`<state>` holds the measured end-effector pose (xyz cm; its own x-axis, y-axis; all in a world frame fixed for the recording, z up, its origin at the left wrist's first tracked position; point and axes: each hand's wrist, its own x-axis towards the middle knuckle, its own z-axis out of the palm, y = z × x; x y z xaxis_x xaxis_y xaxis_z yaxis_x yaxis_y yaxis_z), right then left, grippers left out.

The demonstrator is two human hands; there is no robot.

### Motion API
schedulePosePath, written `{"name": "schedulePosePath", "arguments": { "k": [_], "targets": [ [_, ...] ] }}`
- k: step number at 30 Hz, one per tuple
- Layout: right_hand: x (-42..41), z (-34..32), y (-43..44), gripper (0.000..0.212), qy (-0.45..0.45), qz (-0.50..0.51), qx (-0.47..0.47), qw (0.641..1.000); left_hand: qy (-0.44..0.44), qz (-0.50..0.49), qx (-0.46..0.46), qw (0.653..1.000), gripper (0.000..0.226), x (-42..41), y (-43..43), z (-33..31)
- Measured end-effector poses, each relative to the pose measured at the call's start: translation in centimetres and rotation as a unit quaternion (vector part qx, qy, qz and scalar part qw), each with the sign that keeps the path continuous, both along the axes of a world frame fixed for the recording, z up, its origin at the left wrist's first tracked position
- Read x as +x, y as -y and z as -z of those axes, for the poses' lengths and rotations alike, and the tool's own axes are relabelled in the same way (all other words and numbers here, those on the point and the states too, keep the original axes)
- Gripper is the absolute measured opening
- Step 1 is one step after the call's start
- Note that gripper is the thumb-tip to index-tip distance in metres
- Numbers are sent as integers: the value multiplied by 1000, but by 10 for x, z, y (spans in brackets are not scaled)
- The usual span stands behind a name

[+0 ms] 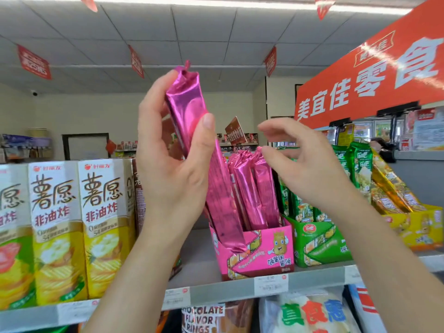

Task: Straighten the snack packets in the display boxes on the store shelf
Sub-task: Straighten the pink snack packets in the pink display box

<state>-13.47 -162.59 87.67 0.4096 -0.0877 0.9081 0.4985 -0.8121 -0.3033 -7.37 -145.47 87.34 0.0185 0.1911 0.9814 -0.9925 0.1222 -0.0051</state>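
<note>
I am watching the left hand (173,169) gripping a pink packet (189,109), thumb pressing on its front and fingers curling round behind its upper half. The packet is leaning with its crimped top toward eleven o'clock and its lower end toward five o'clock, crossing the left front corner of the pink box (264,251). I cannot tell whether that end is touching the box.

The right hand (310,169) is hovering at three o'clock of the left hand, fingers spread and loosely bent, holding nothing. Its fingertips are pointing toward nine o'clock, just above the tops of the other pink packets (249,188), which are standing upright and close together in the pink box.

The pink box is sitting on the shelf (216,292). At its three o'clock a green box (319,241) is standing against it, holding green packets (355,162) that are leaning toward one o'clock. Farther toward three o'clock a yellow box (422,227) is showing. At nine o'clock of the left hand, tall cartons (55,224) are standing in a row. An orange sign (384,75) is hanging at two o'clock.
</note>
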Motion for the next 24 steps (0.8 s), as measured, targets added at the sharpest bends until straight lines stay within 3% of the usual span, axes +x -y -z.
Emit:
{"name": "schedulePosePath", "arguments": {
  "k": [2, 5, 8, 12, 17, 21, 24],
  "targets": [
    [-14, 21, -16, 26, -74, -145, 33, 986, -34, 41, 10, 999, 40, -7, 1, 8],
    [-25, 64, -36, 31, -244, -295, 34, 923, -114, 110, 6, 987, 37, -14, 6, 27],
    [-23, 102, -44, 39, -261, -382, 120, 878, -179, 162, -12, 970, 34, -16, 8, 45],
    [-27, 119, -51, 33, -221, -380, 178, 881, -269, 242, -38, 931, 31, -13, 9, 63],
    [-37, 125, -54, 28, -215, -369, 188, 885, -321, 282, -89, 900, 8, -10, 5, 66],
    [-41, 129, -54, 24, -207, -362, 201, 886, -323, 302, -73, 894, 18, -12, 1, 67],
    [-45, 132, -57, 23, -221, -381, 230, 868, -326, 320, -70, 887, 22, -17, 1, 68]
  ]
}}
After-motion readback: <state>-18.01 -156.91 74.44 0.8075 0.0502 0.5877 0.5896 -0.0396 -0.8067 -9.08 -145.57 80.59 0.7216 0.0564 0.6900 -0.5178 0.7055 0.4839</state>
